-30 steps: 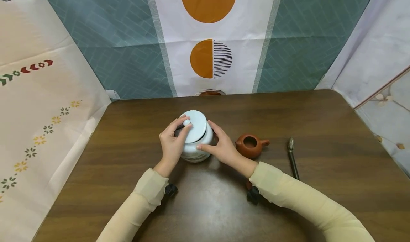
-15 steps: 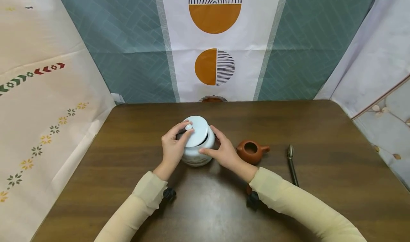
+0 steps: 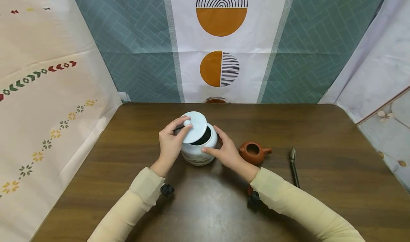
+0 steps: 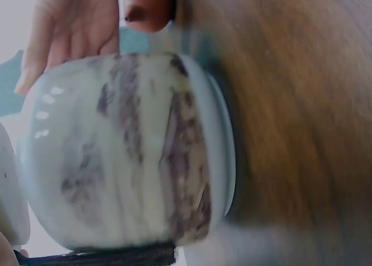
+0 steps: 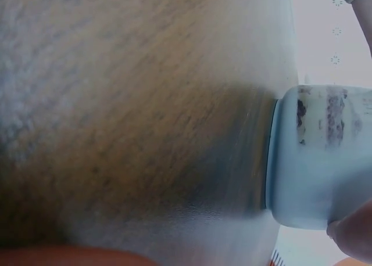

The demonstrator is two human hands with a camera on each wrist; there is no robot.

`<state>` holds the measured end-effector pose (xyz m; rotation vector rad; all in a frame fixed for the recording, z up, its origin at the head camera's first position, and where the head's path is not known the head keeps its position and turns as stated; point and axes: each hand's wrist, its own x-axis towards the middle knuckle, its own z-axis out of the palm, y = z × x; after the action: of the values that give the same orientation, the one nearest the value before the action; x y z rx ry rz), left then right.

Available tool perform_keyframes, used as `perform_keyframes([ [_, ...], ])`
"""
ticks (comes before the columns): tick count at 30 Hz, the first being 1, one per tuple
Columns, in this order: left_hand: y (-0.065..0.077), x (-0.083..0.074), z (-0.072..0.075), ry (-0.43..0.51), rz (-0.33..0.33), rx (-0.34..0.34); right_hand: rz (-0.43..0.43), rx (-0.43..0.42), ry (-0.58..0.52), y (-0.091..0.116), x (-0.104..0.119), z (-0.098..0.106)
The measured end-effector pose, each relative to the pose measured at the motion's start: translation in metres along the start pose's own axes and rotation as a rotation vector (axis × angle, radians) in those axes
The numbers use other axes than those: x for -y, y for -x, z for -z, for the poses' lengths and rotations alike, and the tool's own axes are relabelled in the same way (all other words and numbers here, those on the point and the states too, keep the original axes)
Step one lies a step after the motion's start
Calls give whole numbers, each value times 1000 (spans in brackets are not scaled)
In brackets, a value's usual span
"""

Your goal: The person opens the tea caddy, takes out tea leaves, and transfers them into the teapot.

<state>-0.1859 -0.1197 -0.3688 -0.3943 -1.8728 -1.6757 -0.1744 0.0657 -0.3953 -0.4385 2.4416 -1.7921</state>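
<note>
A white lidded jar (image 3: 198, 156) with a dark painted landscape band stands upright on the wooden table. Its round white lid (image 3: 196, 126) is tilted and shifted left, baring part of the dark opening. My left hand (image 3: 170, 142) pinches the lid's small knob (image 3: 187, 122) between thumb and fingers. On the jar's right side my right hand (image 3: 225, 150) holds the body, thumb at the front and fingers curving behind. In the left wrist view the jar wall (image 4: 133, 150) fills the middle, with the lid's edge (image 4: 11, 196) apart from it at the left.
A brown clay teapot (image 3: 253, 152) without a lid stands just right of my right hand. Farther right lies a dark-handled brush-like tool (image 3: 293, 165). A small reddish thing (image 3: 250, 190) shows partly beneath my right wrist. Patterned cloths hang behind and beside the table (image 3: 128, 156).
The lid has moved up and left off the jar's mouth with my left hand, so the opening shows wider. My right hand stays on the jar. The head view has shifted slightly.
</note>
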Motion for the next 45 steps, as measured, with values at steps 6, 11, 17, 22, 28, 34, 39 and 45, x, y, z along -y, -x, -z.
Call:
perform_keyframes([
  [6, -11, -3, 16, 10, 44, -45, 10, -28, -8, -2, -2, -1],
  [11, -18, -6, 36, -15, 45, -85, 12, -36, -32, -2, -3, -2],
  [17, -22, -2, 63, -81, 46, -95, 3, -41, -57, -3, -3, -3],
  [22, -16, 6, 87, -135, 97, -82, 5, -40, -65, -3, -6, -2],
  [28, -12, 12, 122, -303, 233, 39, 2, -45, -36, -1, -7, -1],
  [34, -8, 19, 151, -382, 332, 168, -1, -33, -34, 0, -3, 1],
  [39, -2, 27, 160, -414, 368, 200, -26, -14, -22, 4, 14, 2],
  [45, 4, 41, 164, -426, 433, 236, -4, -23, -21, 0, 1, -2],
])
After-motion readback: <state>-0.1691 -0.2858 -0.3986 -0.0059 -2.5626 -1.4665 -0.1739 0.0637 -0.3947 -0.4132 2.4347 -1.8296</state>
